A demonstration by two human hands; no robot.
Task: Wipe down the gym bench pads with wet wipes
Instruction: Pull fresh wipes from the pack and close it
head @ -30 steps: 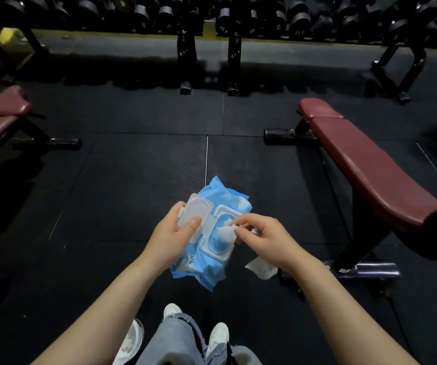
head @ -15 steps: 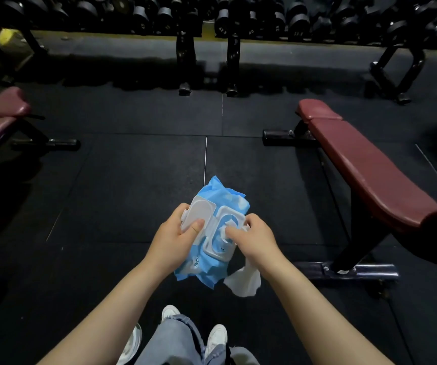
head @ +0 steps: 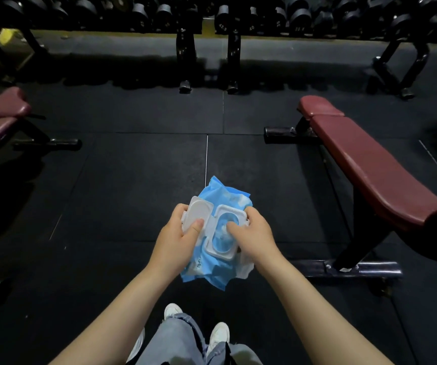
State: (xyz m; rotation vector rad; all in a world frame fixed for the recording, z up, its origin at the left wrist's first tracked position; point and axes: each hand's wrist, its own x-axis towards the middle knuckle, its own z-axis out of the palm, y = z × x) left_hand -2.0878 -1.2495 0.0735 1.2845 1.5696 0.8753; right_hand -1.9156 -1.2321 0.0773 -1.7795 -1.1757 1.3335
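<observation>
In the head view, the left hand point(head: 176, 239) grips the blue wipes pack point(head: 212, 238) with its thumb on the flipped-open lid point(head: 197, 212), while the right hand point(head: 253, 237) curls its fingers point(head: 232, 227) round the pack's right edge, thumb at the opening. Holding the pack steady and pulling one wipe straight up should keep it from tearing. A white wipe point(head: 246, 271) under the right hand is mostly hidden, and the red bench pad point(head: 370, 169) to the right is cut off.
</observation>
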